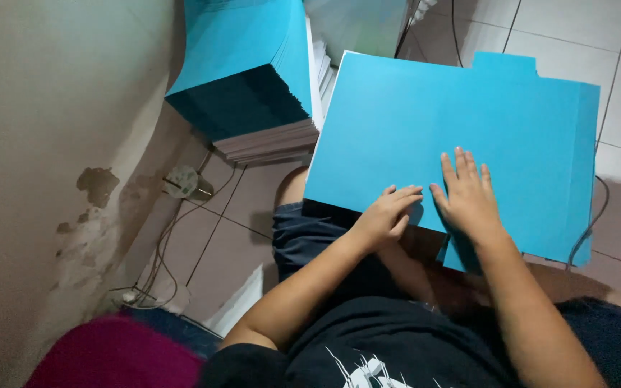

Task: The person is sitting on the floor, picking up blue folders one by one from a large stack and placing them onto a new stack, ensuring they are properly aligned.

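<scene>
While the person sits on a pale tiled floor [555, 43] with dark grout lines, a large blue card folder [425, 122] lies across the lap. The left hand [388, 213] rests half curled on the folder's near edge, gripping nothing; the right hand [468, 195] lies open and flat on the sheet just beside it. A tall stack of blue card [246, 65] stands against the stained, flaking wall [52, 129] at the floor's left edge. Thin cables [167, 251] trail along that wall's foot.
</scene>
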